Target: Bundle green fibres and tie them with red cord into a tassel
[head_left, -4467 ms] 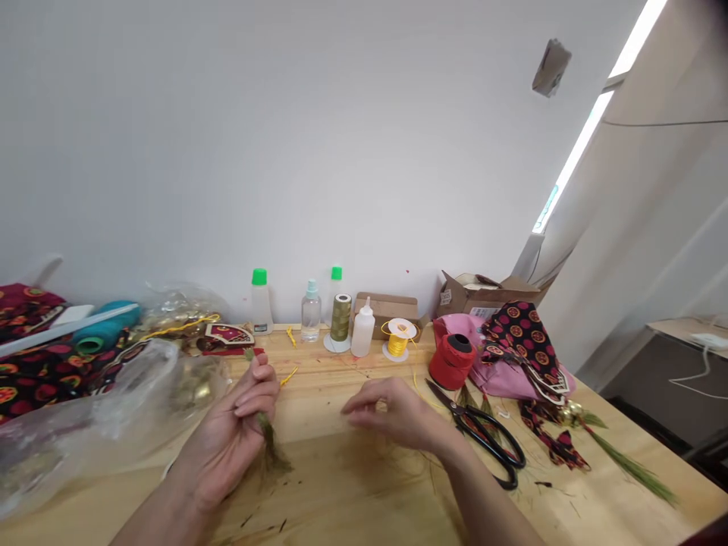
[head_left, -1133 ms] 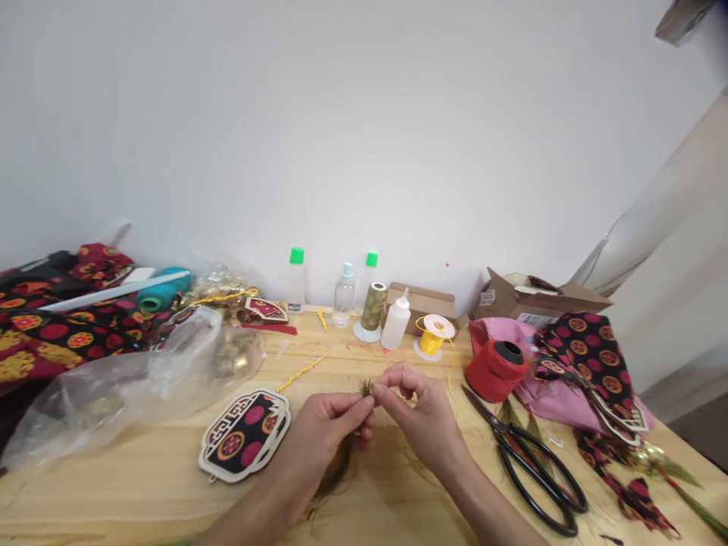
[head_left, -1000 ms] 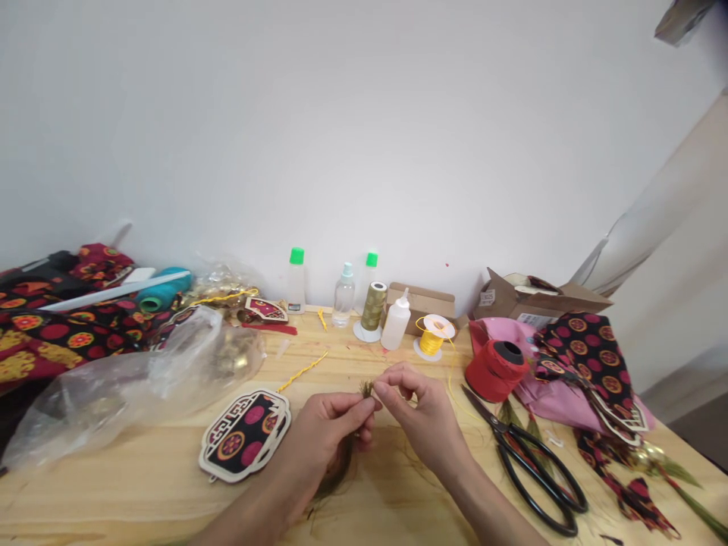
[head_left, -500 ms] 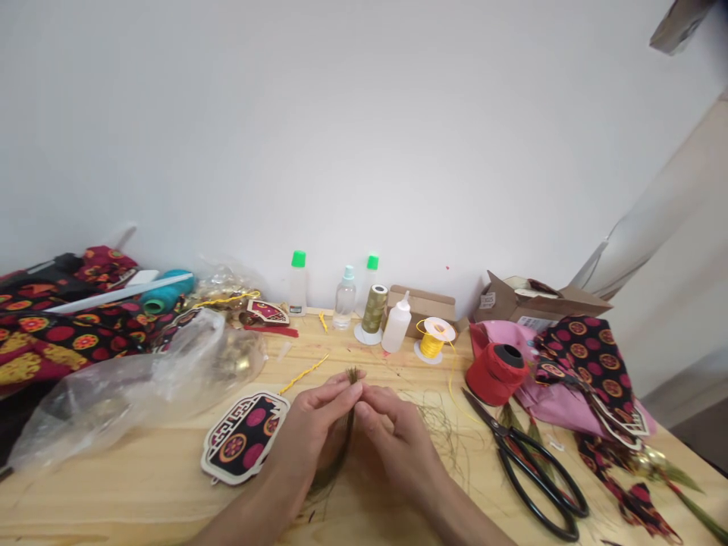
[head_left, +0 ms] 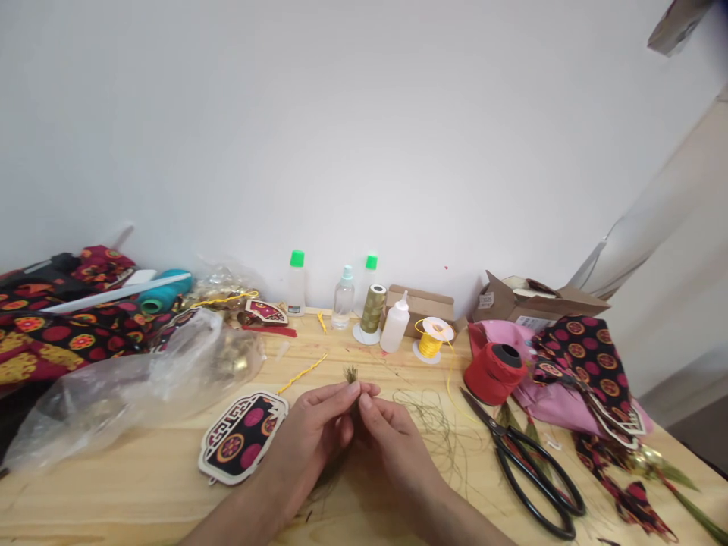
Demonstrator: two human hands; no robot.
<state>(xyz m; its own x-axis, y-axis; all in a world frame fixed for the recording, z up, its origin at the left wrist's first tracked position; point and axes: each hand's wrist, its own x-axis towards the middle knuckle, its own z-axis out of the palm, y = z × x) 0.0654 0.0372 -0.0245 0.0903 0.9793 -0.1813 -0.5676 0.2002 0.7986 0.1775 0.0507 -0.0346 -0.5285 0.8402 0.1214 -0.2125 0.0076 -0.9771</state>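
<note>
A bundle of olive-green threads (head_left: 351, 374) stands between my two hands, its cut tips fanning above the fingers. My left hand (head_left: 315, 428) is closed around the bundle, thumb and forefinger pinching just under the tips. From the other side, my right hand (head_left: 392, 440) presses thumb and fingertips against the same bundle. The lower threads hang in shadow below the hands, mostly hidden by them. Left of my left hand lies a pale-framed ornament (head_left: 244, 447) with dark patterned fabric and a yellow cord (head_left: 303, 371). Loose green threads (head_left: 435, 425) are scattered right of my right hand.
Black-handled scissors (head_left: 503, 440) and a red thread cone (head_left: 496, 375) lie at right. Along the wall stand a squeeze bottle (head_left: 394, 327), a green thread spool (head_left: 374, 309) and a yellow cord spool (head_left: 431, 345). A plastic bag (head_left: 125, 402) sits left.
My left fingers have curled further around the bundle, and its hanging part is now more covered. The right thumb has moved up closer to the tips. The tips look more spread.
</note>
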